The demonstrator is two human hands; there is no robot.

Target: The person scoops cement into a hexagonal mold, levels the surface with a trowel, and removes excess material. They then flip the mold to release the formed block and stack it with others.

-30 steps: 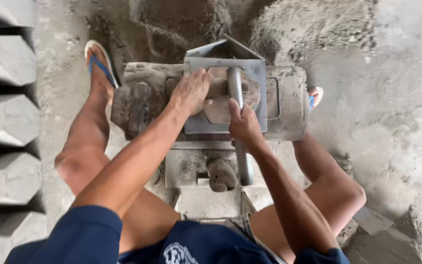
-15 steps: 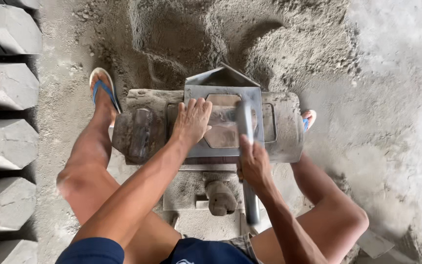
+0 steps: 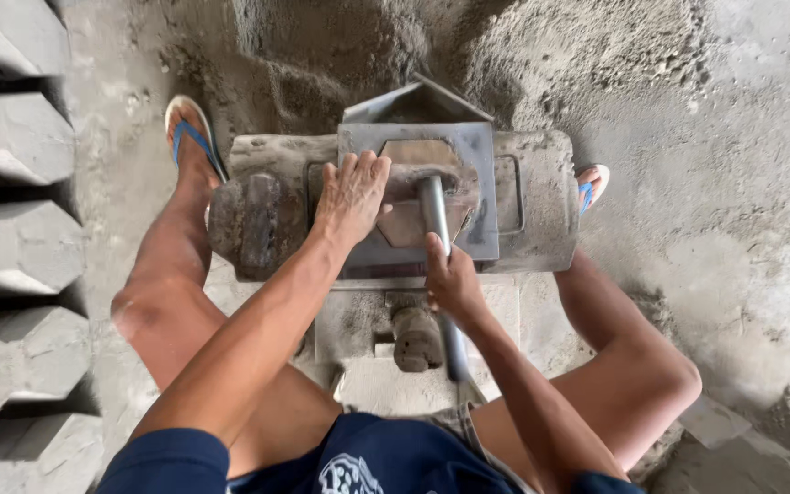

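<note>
Metal mould (image 3: 413, 197): grey steel frame with a shaped, many-sided cavity, seated on a mortar-crusted stand (image 3: 258, 215) on the floor, between the person's knees. Contents: damp grey mix, packed roughly level with the rim; how deep it goes cannot be told.

Metal rod (image 3: 434, 215): round grey bar, lying across the mould from the near edge toward its centre.

Right hand (image 3: 453, 279): closed around the rod's near part.

Left hand (image 3: 351, 194): fingers spread wide and flat, palm down on the mix at the mould's left side; holding nothing.

Sand heap (image 3: 340, 46): loose grey mound just beyond the mould.

Cast blocks (image 3: 11, 210): grey, angular, ranked along the left edge, well apart from the mould.

Blue sandals (image 3: 189, 133): one on each foot, either side of the stand.

Risks, as judged: left fingers lie just beside the rod, so a slip could pinch them; uneven pressing could leave the mix loosely packed and the piece crumbly.
</note>
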